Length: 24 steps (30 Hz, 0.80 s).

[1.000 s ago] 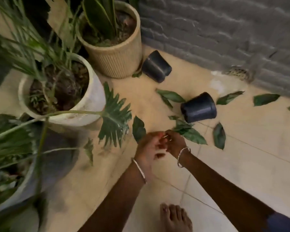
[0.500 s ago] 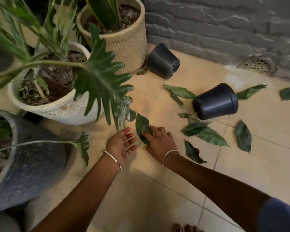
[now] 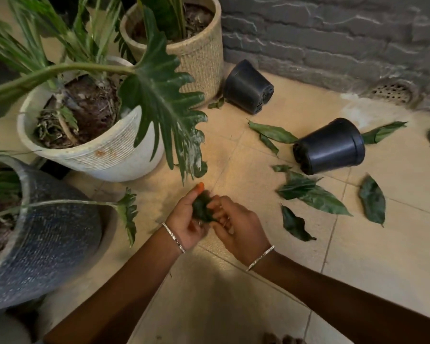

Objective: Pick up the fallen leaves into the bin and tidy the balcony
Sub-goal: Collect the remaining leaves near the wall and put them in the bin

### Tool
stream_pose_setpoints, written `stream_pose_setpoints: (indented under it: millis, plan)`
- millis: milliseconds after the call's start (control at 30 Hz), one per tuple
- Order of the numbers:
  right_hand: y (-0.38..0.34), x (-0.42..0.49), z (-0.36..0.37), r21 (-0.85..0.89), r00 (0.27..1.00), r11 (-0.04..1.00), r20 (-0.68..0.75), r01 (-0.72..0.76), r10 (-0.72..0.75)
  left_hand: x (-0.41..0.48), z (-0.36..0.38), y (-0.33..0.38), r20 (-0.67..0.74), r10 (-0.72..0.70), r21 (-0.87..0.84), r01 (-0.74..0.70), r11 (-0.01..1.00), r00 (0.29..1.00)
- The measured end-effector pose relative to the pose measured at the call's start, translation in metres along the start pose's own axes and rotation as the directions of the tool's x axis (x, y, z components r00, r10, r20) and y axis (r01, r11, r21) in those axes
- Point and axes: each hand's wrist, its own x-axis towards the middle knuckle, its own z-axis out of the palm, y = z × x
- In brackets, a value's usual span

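Left hand cups crumpled leaf; right hand pinches its edge, likely bunching it for carrying. More leaves lie on floor.

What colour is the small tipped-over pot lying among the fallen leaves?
Black. The tipped-over pot shows best in the head view, the only one here.

Three planted pots were counted: a woven pot at upper centre, a white ribbed pot at left, and a grey pot at lower left. Two tipped pots were counted, the upper black pot and the right black pot. About eleven fallen leaves lay on the tiles, and overlaps blurred the tally. The left hand and right hand made two hands, which shared one crumpled leaf. There were two bracelets and one floor drain.
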Motion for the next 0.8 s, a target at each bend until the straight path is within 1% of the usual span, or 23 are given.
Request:
stream_pose_setpoints:
  millis: [67,133,167,233,267,333,400,467,500,533,600,667,733,800]
  plan:
    - [0.001,0.004,0.001,0.025,0.998,0.999,0.056,0.033,-0.034,0.003,0.002,0.004,-0.078,0.051,-0.084,-0.057,0.995,0.996]
    - [0.008,0.017,-0.008,0.024,0.999,0.999,0.024,0.026,-0.026,0.005,-0.005,0.010,-0.190,0.126,-0.122,-0.151,0.981,0.974]
    - [0.013,0.029,-0.014,-0.010,1.000,1.000,-0.007,0.013,-0.013,0.004,-0.010,0.014,-0.220,0.153,-0.115,-0.182,0.977,0.963]
    - [0.028,0.060,-0.021,-0.102,0.999,0.995,-0.033,0.006,-0.009,0.003,-0.021,0.016,-0.227,0.172,-0.071,-0.192,0.979,0.958]
    - [0.036,0.077,-0.020,-0.158,1.000,0.987,0.003,0.015,-0.015,0.002,-0.025,0.015,-0.223,0.164,-0.045,-0.178,0.983,0.961]
    - [0.045,0.108,-0.013,-0.313,0.982,0.947,0.189,0.075,-0.016,0.002,-0.026,0.008,-0.214,0.139,0.011,-0.140,0.990,0.967]
    - [0.045,0.127,0.001,-0.473,0.924,0.859,0.383,0.194,0.003,0.003,-0.022,0.000,-0.185,0.122,0.067,-0.111,0.992,0.975]
    - [0.043,0.134,0.015,-0.574,0.869,0.770,0.493,0.279,0.052,0.003,-0.018,-0.006,-0.159,0.118,0.111,-0.101,0.989,0.980]
    - [0.043,0.133,0.021,-0.607,0.860,0.741,0.505,0.288,0.079,0.003,-0.017,-0.009,-0.145,0.121,0.127,-0.103,0.987,0.982]
    - [0.044,0.130,0.026,-0.629,0.870,0.723,0.486,0.286,0.079,0.003,-0.016,-0.011,-0.134,0.125,0.134,-0.107,0.985,0.983]
    - [0.047,0.119,0.029,-0.631,0.925,0.730,0.381,0.262,-0.002,0.003,-0.019,-0.014,-0.135,0.125,0.128,-0.108,0.986,0.983]
    - [0.055,0.105,0.030,-0.652,0.955,0.716,0.287,0.249,-0.072,0.004,-0.022,-0.017,-0.134,0.111,0.101,-0.098,0.990,0.985]
    - [0.060,0.092,0.024,-0.662,0.958,0.701,0.260,0.266,-0.118,0.005,-0.022,-0.019,-0.134,0.092,0.072,-0.083,0.994,0.987]
    - [0.064,0.083,0.017,-0.633,0.954,0.718,0.257,0.288,-0.156,0.006,-0.018,-0.021,-0.145,0.087,0.044,-0.081,0.996,0.986]
